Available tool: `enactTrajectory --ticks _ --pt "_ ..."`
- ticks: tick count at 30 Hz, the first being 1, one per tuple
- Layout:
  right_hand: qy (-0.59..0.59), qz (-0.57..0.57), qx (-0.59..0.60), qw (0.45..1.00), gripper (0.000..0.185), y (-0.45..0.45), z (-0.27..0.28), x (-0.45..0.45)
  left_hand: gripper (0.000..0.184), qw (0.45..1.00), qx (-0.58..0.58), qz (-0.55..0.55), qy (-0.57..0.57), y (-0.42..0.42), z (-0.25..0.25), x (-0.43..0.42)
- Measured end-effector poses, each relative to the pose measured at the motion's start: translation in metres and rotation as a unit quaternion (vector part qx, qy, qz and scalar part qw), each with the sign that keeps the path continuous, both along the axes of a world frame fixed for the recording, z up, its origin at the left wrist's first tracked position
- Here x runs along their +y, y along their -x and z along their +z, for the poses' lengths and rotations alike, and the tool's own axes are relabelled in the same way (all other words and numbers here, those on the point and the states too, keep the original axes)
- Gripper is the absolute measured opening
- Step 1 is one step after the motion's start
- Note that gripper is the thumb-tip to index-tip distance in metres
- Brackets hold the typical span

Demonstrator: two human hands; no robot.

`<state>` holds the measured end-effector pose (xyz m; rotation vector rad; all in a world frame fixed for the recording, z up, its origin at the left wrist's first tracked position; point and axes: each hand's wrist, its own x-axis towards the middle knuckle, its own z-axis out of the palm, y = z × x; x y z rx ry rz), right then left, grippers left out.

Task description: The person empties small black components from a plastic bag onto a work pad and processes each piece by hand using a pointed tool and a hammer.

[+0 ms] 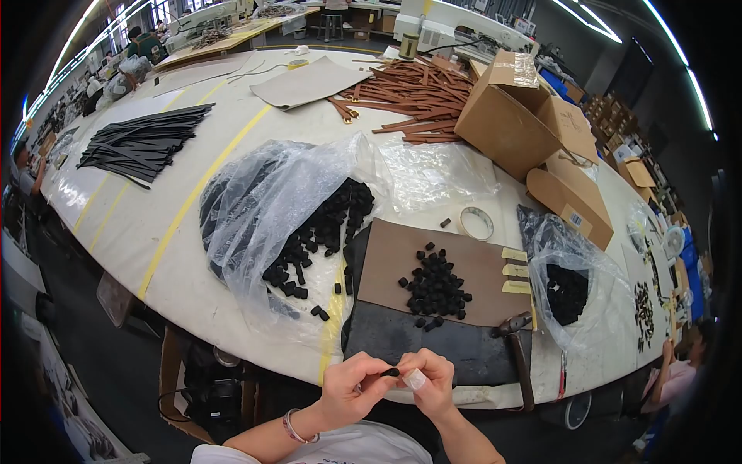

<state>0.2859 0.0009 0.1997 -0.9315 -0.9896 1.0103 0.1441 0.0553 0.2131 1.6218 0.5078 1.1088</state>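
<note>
My left hand (354, 389), with a bracelet at the wrist, pinches a small black loop-like piece (391, 372) at the table's near edge. Fingertips of my right hand (430, 379) close on the other end of the same piece. White tape (415, 379) wraps my right thumb. Just beyond my hands, a pile of similar small black pieces (434, 286) lies on a brown sheet (382, 267). A dark mat (386, 331) lies under that sheet. The exact shape of the held piece is partly hidden by my fingers.
An open plastic bag (255, 193) spills black pieces on the left; another bag (595, 298) stands right. A hammer (519, 348) lies on the mat's right side. Behind are a tape roll (477, 223), brown straps (421, 97), black straps (143, 143) and a cardboard box (506, 116).
</note>
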Motion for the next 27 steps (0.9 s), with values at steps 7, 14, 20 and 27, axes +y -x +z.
enactTrajectory --ticks 7,14,20,27 --pt "0.058 0.053 0.097 0.992 0.019 0.008 0.007 -0.01 0.014 0.993 0.021 0.041 -0.106 0.0 0.007 -0.002" --pt "0.147 0.122 0.106 0.976 0.018 -0.005 0.013 -0.011 0.013 0.996 0.016 0.013 -0.084 0.004 0.008 0.0" --pt "0.099 0.038 -0.181 0.978 0.016 -0.01 0.021 -0.014 0.009 0.991 0.088 -0.044 -0.09 0.009 0.0 0.002" --pt "0.122 0.04 -0.283 0.95 0.013 -0.005 0.032 -0.008 0.017 0.978 0.168 -0.026 -0.119 0.015 -0.006 -0.001"
